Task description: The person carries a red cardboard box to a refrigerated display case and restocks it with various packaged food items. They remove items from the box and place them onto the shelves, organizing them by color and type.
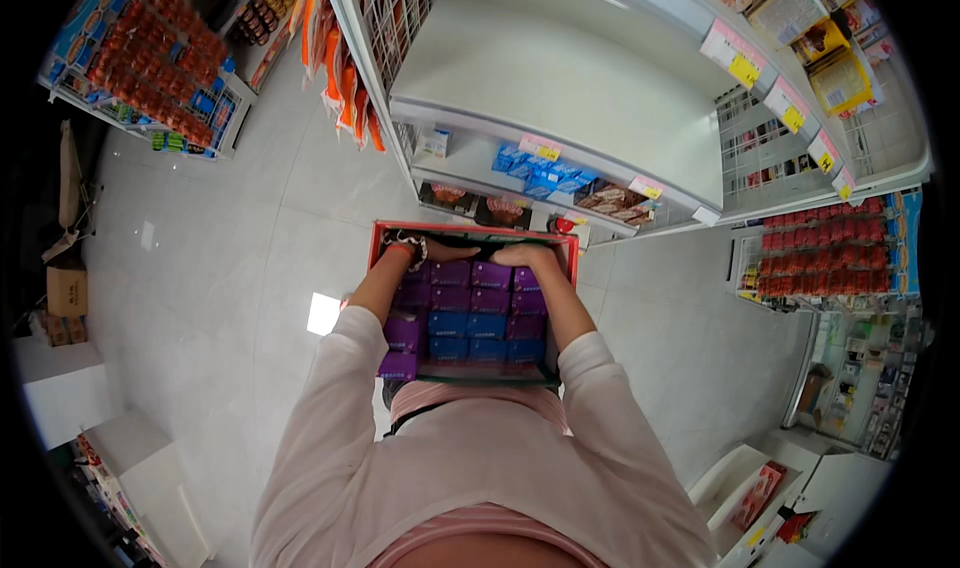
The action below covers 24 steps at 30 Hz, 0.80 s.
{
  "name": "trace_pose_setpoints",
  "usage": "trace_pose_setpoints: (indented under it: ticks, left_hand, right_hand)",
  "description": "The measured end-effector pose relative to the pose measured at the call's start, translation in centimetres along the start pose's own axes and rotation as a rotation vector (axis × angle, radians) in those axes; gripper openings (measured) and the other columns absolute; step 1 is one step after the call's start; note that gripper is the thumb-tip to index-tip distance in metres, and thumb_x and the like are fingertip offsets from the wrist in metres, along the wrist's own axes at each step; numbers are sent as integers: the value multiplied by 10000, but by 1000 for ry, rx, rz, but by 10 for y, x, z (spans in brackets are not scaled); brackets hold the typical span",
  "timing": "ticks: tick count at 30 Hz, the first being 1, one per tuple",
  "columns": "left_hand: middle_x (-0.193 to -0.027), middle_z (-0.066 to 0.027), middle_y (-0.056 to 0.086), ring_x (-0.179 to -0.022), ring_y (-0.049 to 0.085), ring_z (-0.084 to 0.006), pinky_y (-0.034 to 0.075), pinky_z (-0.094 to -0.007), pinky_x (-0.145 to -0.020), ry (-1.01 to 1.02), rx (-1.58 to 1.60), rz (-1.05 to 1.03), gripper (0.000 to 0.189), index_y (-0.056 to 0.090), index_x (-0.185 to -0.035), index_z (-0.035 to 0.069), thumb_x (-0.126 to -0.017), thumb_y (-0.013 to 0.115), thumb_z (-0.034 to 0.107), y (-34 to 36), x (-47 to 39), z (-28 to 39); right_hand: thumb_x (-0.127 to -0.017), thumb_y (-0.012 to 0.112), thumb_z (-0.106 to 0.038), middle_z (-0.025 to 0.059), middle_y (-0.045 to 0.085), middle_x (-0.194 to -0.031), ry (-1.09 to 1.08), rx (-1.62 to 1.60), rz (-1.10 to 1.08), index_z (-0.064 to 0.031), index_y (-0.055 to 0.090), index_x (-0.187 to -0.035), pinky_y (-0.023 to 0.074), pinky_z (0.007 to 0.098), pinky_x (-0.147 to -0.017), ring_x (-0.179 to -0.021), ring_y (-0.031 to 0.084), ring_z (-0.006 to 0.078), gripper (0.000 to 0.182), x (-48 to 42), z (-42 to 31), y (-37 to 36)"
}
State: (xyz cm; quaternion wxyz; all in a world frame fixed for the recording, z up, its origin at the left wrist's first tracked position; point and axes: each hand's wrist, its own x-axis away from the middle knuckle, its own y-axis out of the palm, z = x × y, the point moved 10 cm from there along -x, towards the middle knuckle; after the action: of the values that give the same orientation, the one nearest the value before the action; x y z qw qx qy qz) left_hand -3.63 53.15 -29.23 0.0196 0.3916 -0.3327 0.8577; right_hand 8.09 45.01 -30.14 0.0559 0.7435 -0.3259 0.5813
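Observation:
Just in front of my body is a red-rimmed bin (574, 264) packed with rows of small purple boxes (451, 274) and blue boxes (487, 325). My left hand (446, 251) reaches inside at its far side, above the top row of purple boxes; a scrunchie and a red band circle that wrist. My right hand (519, 254) is bent inward beside it, also over the far row. The fingertips of both hands point towards each other. Shadow and the boxes partly hide the fingers, so whether either hand grips a box cannot be told.
A white store shelf (555, 65) with price tags stands beyond the bin; its lower level holds blue packets (540, 170). Orange packets (341, 80) hang at its left side. Racks of red packaged snacks (157, 57) stand left and right. Grey tiled floor (210, 268) surrounds me.

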Motion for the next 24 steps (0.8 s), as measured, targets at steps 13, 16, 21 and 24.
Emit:
trace_pose_setpoints:
  ticks: [13, 16, 21, 24]
  left_hand:
    - [-1287, -183, 527, -1178, 526, -268, 392, -371, -1001, -31, -116, 4, 537, 538, -1266, 70, -882, 416, 426, 22, -7, -20]
    - [-1262, -190, 549, -1156, 547, -267, 405, -366, -989, 5, -176, -16, 479, 559, -1245, 64, -906, 411, 369, 29, -26, -10]
    - [-1242, -200, 562, -1138, 551, -316, 432, -359, -955, 356, -124, 153, 443, 571, -1225, 36, -943, 422, 342, -1, 19, 28]
    - [-1247, -201, 558, -1157, 520, -360, 417, -382, -971, 322, 201, 284, 462, 552, -1245, 34, -942, 452, 368, -66, 135, 65]
  right_hand:
    - [-867, 384, -422, 167, 395, -1424, -206, -5, 159, -47, 494, -1308, 328, 351, -1059, -1305, 397, 297, 589, -65, -21, 15]
    - [-884, 407, -409, 209, 527, -1281, -140, 149, 168, -5, 599, -1156, 401, 385, -978, -1174, 516, 333, 524, -51, -22, 4]
    - [-971, 433, -380, 193, 527, -1299, -696, 152, 122, -15, 446, -1339, 403, 339, -982, -1171, 528, 308, 518, 194, -132, -51]
    - [-918, 581, -247, 159, 520, -1322, -1039, 16, 416, -23, 455, -1344, 406, 333, -993, -1164, 540, 263, 498, 355, -131, -125]
